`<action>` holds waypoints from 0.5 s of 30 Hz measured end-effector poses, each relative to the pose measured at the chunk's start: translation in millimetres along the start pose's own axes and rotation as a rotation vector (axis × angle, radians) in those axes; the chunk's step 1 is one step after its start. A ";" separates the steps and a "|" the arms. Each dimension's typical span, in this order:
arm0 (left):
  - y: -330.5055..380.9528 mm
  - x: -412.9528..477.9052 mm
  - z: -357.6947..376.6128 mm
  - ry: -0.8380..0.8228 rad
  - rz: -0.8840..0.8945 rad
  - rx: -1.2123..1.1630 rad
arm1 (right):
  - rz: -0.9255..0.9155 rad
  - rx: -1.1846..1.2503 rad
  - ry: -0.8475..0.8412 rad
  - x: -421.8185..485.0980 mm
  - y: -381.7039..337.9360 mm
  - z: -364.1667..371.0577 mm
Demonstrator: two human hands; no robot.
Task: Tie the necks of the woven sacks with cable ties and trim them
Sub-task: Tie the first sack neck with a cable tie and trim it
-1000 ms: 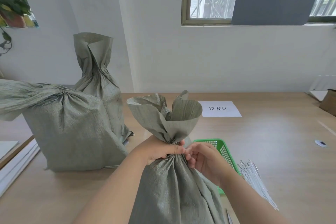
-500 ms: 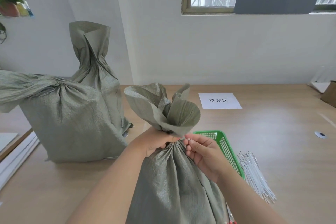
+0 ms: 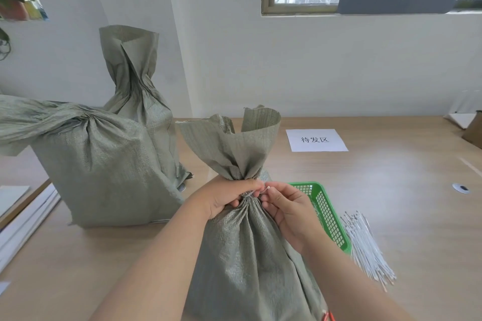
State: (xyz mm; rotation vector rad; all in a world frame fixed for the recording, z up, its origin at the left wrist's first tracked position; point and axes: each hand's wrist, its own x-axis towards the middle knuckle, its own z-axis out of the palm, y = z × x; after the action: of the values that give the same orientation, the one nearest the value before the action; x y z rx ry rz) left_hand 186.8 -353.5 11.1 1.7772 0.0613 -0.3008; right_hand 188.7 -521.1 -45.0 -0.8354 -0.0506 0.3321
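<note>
A grey-green woven sack (image 3: 247, 255) stands on the table in front of me, its mouth flaring above a gathered neck. My left hand (image 3: 224, 195) is closed round that neck from the left. A thin white cable tie (image 3: 251, 193) circles the neck; my right hand (image 3: 284, 206) pinches its end at the right side of the neck. Two more woven sacks stand at the left: one lying wide with its neck twisted leftward (image 3: 99, 164), one tall behind it (image 3: 133, 73).
A green plastic basket (image 3: 328, 214) sits right of the sack, and a bundle of white cable ties (image 3: 365, 245) lies beside it. A paper label (image 3: 315, 139) lies farther back. A red tool handle (image 3: 327, 316) peeks out at the bottom edge. White boards lean at the left table edge.
The view has tilted slightly. My right hand has shifted up to the tie at the neck, and the sack's flared mouth has turned a little; my left hand keeps its hold.
</note>
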 end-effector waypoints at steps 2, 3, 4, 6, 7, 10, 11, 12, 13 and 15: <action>1.8 -1.2 0.8 0.013 -0.008 0.011 | -0.039 0.000 0.014 -2.0 2.1 2.6; 3.9 -2.5 1.5 0.019 -0.015 0.019 | -0.054 -0.004 0.021 -3.2 3.1 4.5; 4.8 -2.8 1.9 0.021 -0.016 0.025 | -0.065 -0.007 0.028 -4.6 3.9 6.4; 6.7 -3.1 2.8 0.021 -0.015 0.039 | -0.083 -0.022 0.035 -7.0 4.9 9.9; 7.7 -3.2 3.3 0.020 -0.014 0.047 | -0.092 -0.035 0.036 -8.0 5.0 11.6; 7.5 -2.1 3.5 0.022 -0.019 0.060 | -0.109 -0.046 0.044 -9.2 4.9 13.7; 7.6 -2.3 3.6 0.026 -0.023 0.063 | -0.113 -0.048 0.048 -9.0 4.8 14.0; 7.1 -1.9 3.5 0.026 -0.021 0.061 | -0.117 -0.051 0.049 -8.8 4.8 13.9; 7.3 -2.4 3.6 0.026 -0.019 0.060 | -0.119 -0.051 0.046 -8.7 4.9 14.0; 6.8 -2.7 3.6 0.020 -0.009 0.048 | -0.112 -0.041 0.037 -8.6 5.1 13.6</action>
State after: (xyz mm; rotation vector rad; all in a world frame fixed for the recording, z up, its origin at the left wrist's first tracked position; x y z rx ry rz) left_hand 185.0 -358.2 17.5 1.8282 0.0772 -0.2937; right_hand 176.8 -510.9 -38.9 -0.8757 -0.0697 0.2112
